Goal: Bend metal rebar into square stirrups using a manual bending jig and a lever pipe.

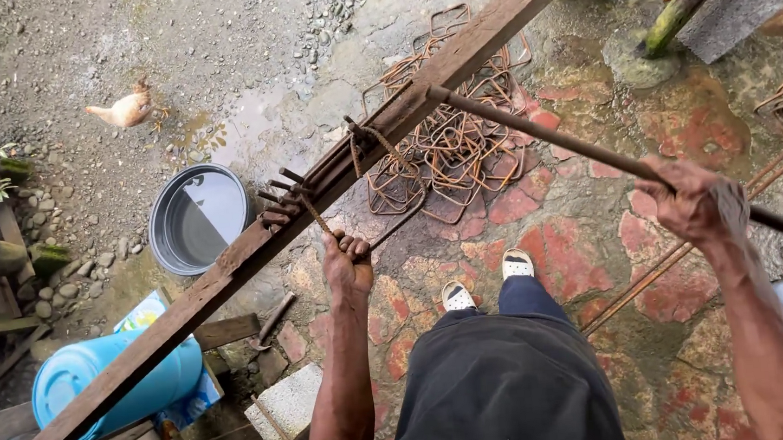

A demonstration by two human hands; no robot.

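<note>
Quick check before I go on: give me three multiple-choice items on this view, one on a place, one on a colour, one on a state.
1. Where does the pile of bent rebar loops lie?
A. On the stone floor beyond the plank
B. Inside the basin
C. On top of the drum

2. What colour is the drum lying under the plank?
A. Red
B. Light blue
C. Black

3. What is the right hand doing?
A. Hanging open
B. Resting flat on the plank
C. Closed around a long bar

Key: 1 A, the loops sit on the reddish stones past the plank. 2 B, the drum is plainly light blue. 3 C, the fingers wrap the long bar, while the left hand grips a thin rebar.
</note>
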